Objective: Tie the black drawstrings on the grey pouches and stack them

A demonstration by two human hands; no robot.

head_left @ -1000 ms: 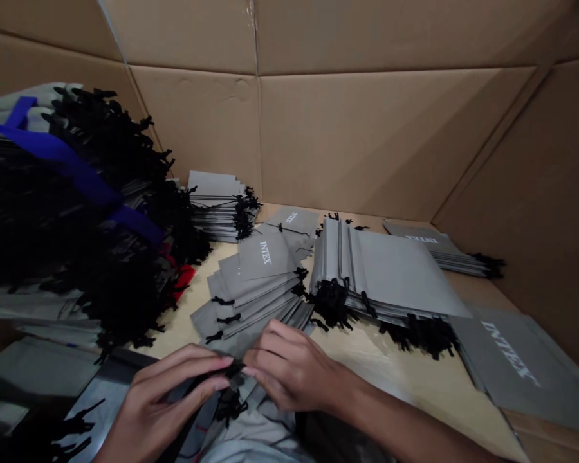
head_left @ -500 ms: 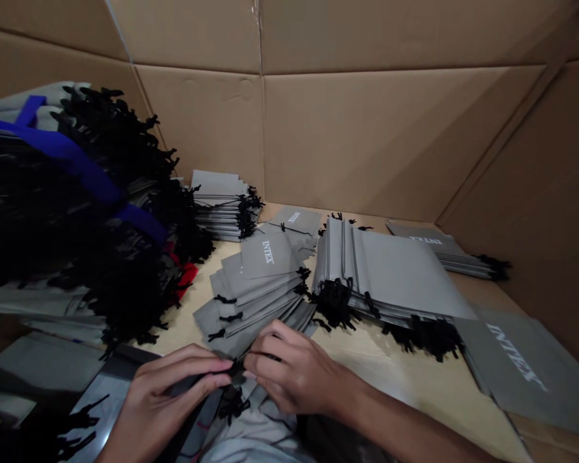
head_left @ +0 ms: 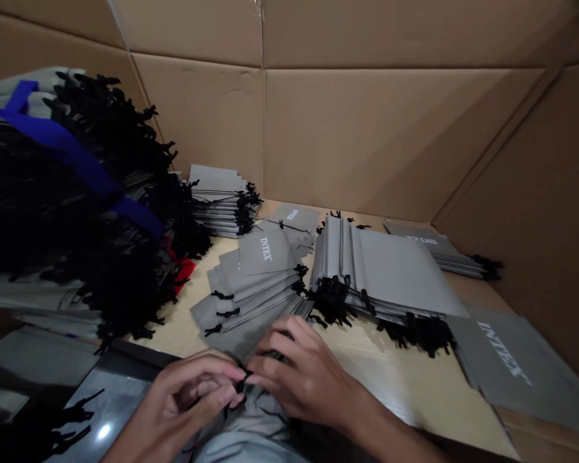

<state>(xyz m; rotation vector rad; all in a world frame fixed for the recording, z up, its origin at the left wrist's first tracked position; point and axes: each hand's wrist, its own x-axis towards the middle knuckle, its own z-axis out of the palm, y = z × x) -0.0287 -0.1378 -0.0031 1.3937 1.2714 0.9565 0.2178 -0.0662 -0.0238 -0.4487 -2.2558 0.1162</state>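
Low at the table's near edge, my left hand [head_left: 195, 392] pinches a black drawstring [head_left: 242, 382] between thumb and fingertips. Close against it, my right hand [head_left: 296, 373] has its fingers curled on the same black cord, at the edge of a grey fabric pouch that is mostly hidden beneath my hands. Just beyond them lies a fanned pile of grey drawstring pouches [head_left: 265, 305] with knotted black cords; the top pouch [head_left: 267, 252] shows white INTEX lettering.
A thick stack of grey pouches [head_left: 400, 267] stands right of the fan. More INTEX pouches [head_left: 521, 366] lie at the right edge. A tall bundle with a blue strap [head_left: 87, 161] rises on the left. Cardboard walls [head_left: 367, 135] enclose the back and right.
Both hands have drawn closer together at the cord, the left moving right and slightly down. The black cord ends that hung below my hands are now mostly out of sight. The view has shifted slightly.
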